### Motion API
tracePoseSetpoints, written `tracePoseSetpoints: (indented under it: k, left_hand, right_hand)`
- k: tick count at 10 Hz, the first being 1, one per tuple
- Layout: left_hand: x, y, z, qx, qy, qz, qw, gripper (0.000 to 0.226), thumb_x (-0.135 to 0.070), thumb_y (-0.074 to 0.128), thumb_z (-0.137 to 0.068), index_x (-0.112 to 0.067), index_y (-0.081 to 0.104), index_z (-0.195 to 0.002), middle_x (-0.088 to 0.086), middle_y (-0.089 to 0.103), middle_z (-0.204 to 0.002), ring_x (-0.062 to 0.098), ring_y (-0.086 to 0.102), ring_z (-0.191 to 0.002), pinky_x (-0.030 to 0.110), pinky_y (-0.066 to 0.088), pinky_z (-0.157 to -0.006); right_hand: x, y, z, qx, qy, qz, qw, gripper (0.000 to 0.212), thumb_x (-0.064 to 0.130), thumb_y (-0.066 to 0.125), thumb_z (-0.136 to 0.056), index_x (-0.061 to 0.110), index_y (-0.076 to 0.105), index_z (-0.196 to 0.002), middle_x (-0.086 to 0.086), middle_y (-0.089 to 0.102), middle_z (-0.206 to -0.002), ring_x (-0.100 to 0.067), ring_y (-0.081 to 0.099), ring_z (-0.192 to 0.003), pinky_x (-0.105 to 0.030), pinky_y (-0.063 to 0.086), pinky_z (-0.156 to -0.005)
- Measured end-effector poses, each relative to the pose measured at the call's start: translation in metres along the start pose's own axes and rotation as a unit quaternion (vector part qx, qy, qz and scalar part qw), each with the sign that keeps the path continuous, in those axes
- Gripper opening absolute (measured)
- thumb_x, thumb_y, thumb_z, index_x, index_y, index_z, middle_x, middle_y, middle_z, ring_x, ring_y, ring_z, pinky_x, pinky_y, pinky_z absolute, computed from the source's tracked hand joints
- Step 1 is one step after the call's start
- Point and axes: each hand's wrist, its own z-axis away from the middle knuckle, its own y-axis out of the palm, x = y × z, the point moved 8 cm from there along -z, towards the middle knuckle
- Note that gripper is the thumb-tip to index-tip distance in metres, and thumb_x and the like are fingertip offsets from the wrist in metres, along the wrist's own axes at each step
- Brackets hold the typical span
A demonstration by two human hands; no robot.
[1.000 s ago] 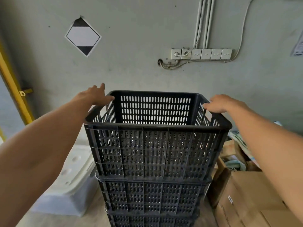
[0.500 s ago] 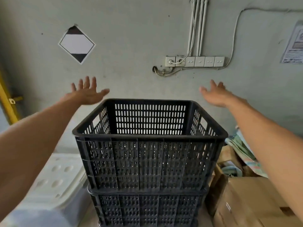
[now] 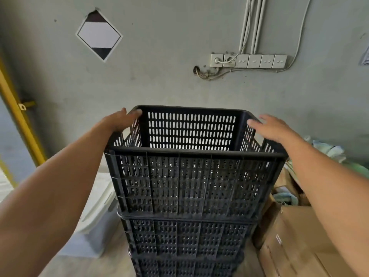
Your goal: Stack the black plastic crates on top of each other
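My left hand [image 3: 119, 121] lies flat on the left rim of the top crate [image 3: 191, 168], fingers [image 3: 135, 112] straight and loosely together, reaching the far corner at 11 o'clock. My right hand [image 3: 273, 127] rests on the right rim at 1 o'clock, fingers spread, gripping nothing. That crate sits on the stack of crates [image 3: 185, 240] against the wall. Half a second ago both hands hung open above the rim; now they have dropped onto it.

2 bare forearms, left hand [image 3: 119, 121], right hand [image 3: 273, 127].
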Motion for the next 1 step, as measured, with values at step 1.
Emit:
tracePoseSetpoints:
  k: [1]
  left_hand:
    - [0.0404, -0.002, 0.0146, 0.016, -0.052, 0.346, 0.937, 0.086, -0.074, 0.039, -0.09, -0.014, 0.032, -0.151, 0.022, 0.057, -0.128, 0.038, 0.063, -0.108, 0.044, 0.051, -0.082]
  right_hand:
    - [-0.0489, -0.0127, 0.0071, -0.081, 0.09, -0.281, 0.952, 0.067, 0.066, 0.055, -0.082, 0.024, 0.06, -0.134, -0.005, 0.065, -0.131, -0.02, 0.066, -0.106, -0.039, 0.051, -0.095]
